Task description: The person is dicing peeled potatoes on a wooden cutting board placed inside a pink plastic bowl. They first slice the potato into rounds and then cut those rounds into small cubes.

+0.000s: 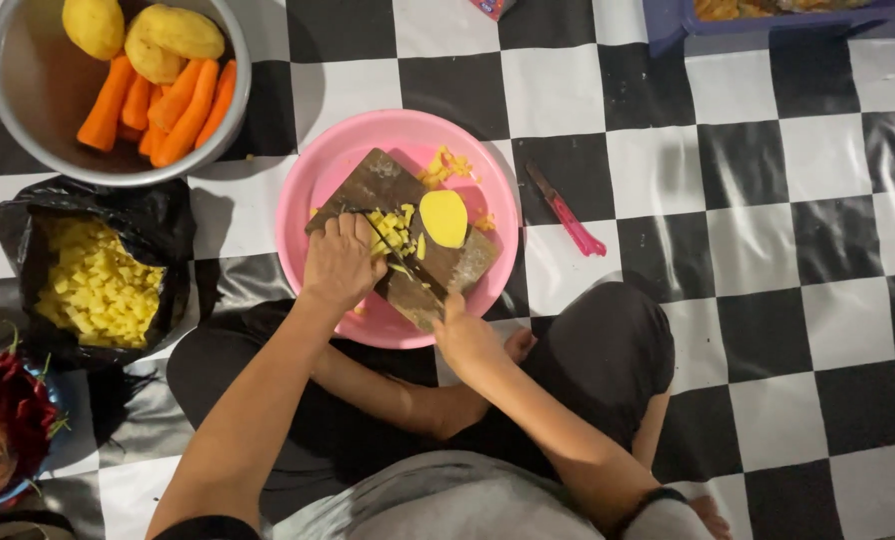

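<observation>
The right hand [465, 335] is clenched on a knife [400, 252], the left hand [340, 262] presses down firm, slippery potato [393, 232], best held by its flat cut side.

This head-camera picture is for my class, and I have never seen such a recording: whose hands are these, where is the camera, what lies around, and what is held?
The camera sits on the person's head and looks down, so both arms are their own. They sit cross-legged on a checkered floor mat. The right hand holds a knife; the left hand steadies potato pieces on a wooden board lying in a pink basin. Nearby: a metal bowl of carrots, a black bag of diced potato, a pink-handled knife.
</observation>
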